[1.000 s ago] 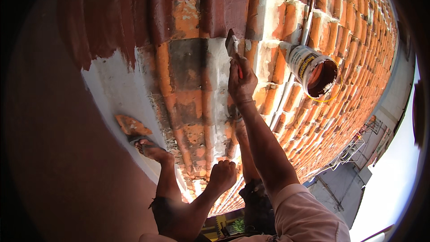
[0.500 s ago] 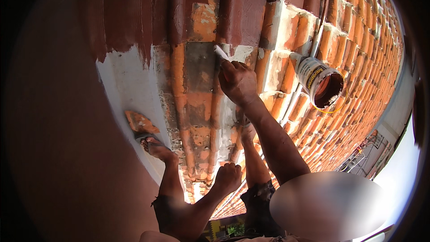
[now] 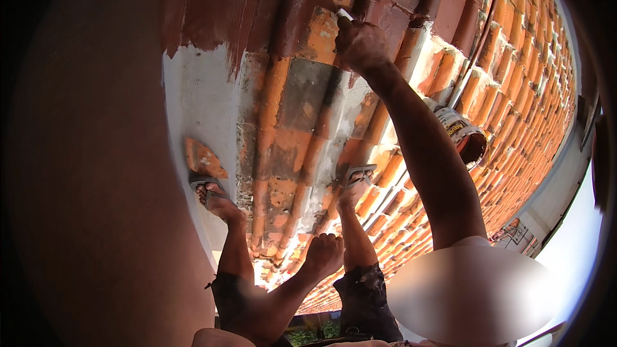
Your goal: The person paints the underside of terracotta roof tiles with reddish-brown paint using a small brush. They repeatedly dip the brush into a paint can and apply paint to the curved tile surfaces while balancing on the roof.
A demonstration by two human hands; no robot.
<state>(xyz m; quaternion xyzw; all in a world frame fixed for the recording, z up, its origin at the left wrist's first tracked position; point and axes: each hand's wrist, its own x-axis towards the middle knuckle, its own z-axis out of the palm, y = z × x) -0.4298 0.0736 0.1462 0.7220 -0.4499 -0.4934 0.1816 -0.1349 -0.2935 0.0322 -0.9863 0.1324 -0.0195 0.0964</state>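
My right hand (image 3: 364, 46) reaches far up the tiled roof, closed round the white handle of a paintbrush (image 3: 344, 15); its bristles are hidden behind the hand. It is beside a bare orange patch (image 3: 323, 33) at the lower border of the dark red paint (image 3: 270, 16). My left hand (image 3: 326, 254) is a closed fist in front of my legs, with nothing showing in it. A paint bucket (image 3: 454, 123) with a pale label lies tipped on the tiles, partly behind my right forearm; dark red paint coats its inside.
My feet, in flip-flops (image 3: 361, 172), stand apart on the slope. A loose orange tile piece (image 3: 204, 157) lies by the left foot on a grey-white strip (image 3: 196, 90). A brown wall (image 3: 96, 173) rises along the left. Unpainted orange tiles (image 3: 514, 135) spread right, past a thin pipe (image 3: 472, 67).
My right hand has moved up and slightly right with the paintbrush, from the bare grey tile to the painted border. My forearm now covers part of the bucket. The left fist stays put.
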